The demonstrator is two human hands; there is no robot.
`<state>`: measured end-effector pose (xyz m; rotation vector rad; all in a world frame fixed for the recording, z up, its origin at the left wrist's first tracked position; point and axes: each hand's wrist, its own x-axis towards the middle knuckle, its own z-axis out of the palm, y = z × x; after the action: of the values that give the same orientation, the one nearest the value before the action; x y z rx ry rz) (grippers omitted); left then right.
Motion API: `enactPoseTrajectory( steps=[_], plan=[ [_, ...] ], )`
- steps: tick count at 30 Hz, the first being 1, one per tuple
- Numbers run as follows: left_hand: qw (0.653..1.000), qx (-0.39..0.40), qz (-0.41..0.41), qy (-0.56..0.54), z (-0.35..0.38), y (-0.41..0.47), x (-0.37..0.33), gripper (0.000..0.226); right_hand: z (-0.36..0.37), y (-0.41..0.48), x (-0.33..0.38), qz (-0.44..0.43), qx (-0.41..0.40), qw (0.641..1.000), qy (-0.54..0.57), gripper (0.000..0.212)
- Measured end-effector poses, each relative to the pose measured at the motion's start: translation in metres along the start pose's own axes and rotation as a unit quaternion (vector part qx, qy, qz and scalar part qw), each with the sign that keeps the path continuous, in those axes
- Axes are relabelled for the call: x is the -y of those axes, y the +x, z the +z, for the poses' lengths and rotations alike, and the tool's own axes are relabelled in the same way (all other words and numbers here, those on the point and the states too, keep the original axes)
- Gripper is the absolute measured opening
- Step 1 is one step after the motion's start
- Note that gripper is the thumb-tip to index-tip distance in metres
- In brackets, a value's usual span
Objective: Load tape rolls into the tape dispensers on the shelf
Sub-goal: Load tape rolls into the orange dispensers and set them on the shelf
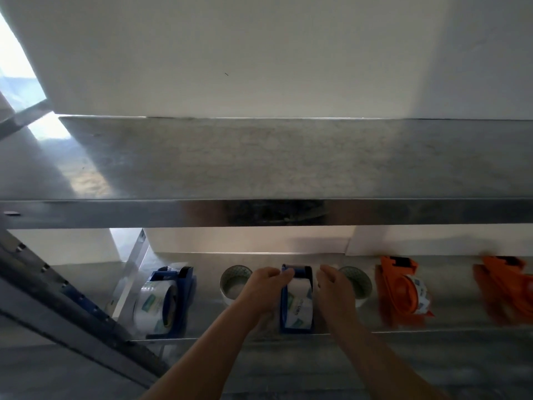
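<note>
The likeliest slip is at the centre blue dispenser (303,270), which stands on the lower shelf (207,313) near its front edge: the white roll (298,301) sits in its frame, and if it is not fully down on the hub, a tug on the tape end would probably lift it out or tip the dispenser forward off the lip. The left hand (265,287) has its grip curled onto the dispenser's left side, fingertips up at the top of the roll; the right hand (331,284) hovers just beside the right side with fingers curled, and I cannot tell whether its grip touches or holds anything. Both forearms crowd the gap, so either elbow could knock a neighbour: one loose roll (234,280) stands just left of the left hand, a second loose roll (357,280) lies partly behind the right hand, and either could roll away. The upper shelf (259,163) overhangs and shades the work. By count: four dispensers, two blue and two orange; the left blue dispenser (173,298) and the near orange dispenser (399,290) each carry a roll, while the far orange dispenser (504,287) is too blurred to judge. That makes three seated rolls seen, two loose, two hands.
</note>
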<state>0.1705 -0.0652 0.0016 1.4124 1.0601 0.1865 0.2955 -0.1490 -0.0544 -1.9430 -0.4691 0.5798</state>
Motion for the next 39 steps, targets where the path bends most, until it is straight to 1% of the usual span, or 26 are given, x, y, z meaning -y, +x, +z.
enactPoseTrajectory(
  steps=[2, 3, 6, 8, 11, 17, 21, 22, 24, 26, 28, 30, 32, 35, 36, 39],
  plan=[
    [1.0, -0.007, -0.003, -0.029, 0.0, -0.001, -0.006, 0.024, -0.002, -0.003, 0.004, -0.026, 0.0, 0.999, -0.02, 0.011],
    [0.999, -0.013, -0.002, -0.041, -0.001, -0.001, -0.007, 0.027, -0.002, -0.006, 0.006, -0.034, -0.006, 0.999, -0.016, 0.015],
    [0.999, -0.025, 0.02, -0.043, -0.002, 0.001, -0.005, 0.038, 0.0, -0.015, 0.013, -0.035, -0.031, 0.998, 0.035, 0.025],
    [0.998, -0.03, 0.028, -0.045, -0.003, 0.001, -0.004, 0.053, 0.0, -0.022, 0.019, -0.042, -0.034, 0.997, 0.06, 0.028],
    [0.997, -0.039, 0.049, -0.048, -0.003, -0.002, -0.006, 0.063, -0.005, -0.031, 0.023, -0.041, -0.034, 0.994, 0.095, 0.028],
    [0.99, -0.062, 0.109, -0.071, 0.002, -0.012, -0.009, 0.064, -0.018, -0.043, 0.028, -0.035, -0.044, 0.988, 0.144, 0.027],
    [0.983, -0.074, 0.146, -0.082, 0.012, -0.023, -0.015, 0.068, -0.025, -0.038, 0.019, -0.045, -0.056, 0.988, 0.133, 0.027],
    [0.981, -0.076, 0.154, -0.087, 0.015, -0.026, -0.017, 0.066, -0.027, -0.037, 0.015, -0.036, -0.053, 0.988, 0.14, 0.026],
    [0.978, -0.087, 0.166, -0.097, 0.023, -0.031, -0.021, 0.059, -0.033, -0.033, 0.007, -0.031, -0.048, 0.987, 0.151, 0.032],
    [0.975, -0.101, 0.17, -0.099, 0.035, -0.036, -0.026, 0.06, -0.045, -0.035, 0.008, -0.052, -0.044, 0.989, 0.13, 0.033],
    [0.973, -0.114, 0.174, -0.098, 0.051, -0.043, -0.029, 0.061, -0.06, -0.039, 0.011, -0.076, -0.04, 0.987, 0.135, 0.032],
    [0.971, -0.121, 0.179, -0.103, 0.071, -0.051, -0.033, 0.056, -0.08, -0.045, 0.015, -0.093, -0.037, 0.985, 0.141, 0.032],
    [0.97, -0.124, 0.179, -0.105, 0.092, -0.057, -0.036, 0.055, -0.099, -0.048, 0.014, -0.098, -0.033, 0.982, 0.158, 0.03],
    [0.97, -0.139, 0.174, -0.102, 0.124, -0.063, -0.039, 0.069, -0.125, -0.046, 0.005, -0.097, -0.029, 0.982, 0.161, 0.027],
    [0.969, -0.14, 0.175, -0.107, 0.134, -0.066, -0.041, 0.071, -0.135, -0.045, 0.002, -0.095, -0.028, 0.981, 0.168, 0.027],
    [0.968, -0.131, 0.175, -0.12, 0.163, -0.072, -0.046, 0.061, -0.164, -0.04, -0.005, -0.09, -0.031, 0.98, 0.176, 0.025]
  ],
)
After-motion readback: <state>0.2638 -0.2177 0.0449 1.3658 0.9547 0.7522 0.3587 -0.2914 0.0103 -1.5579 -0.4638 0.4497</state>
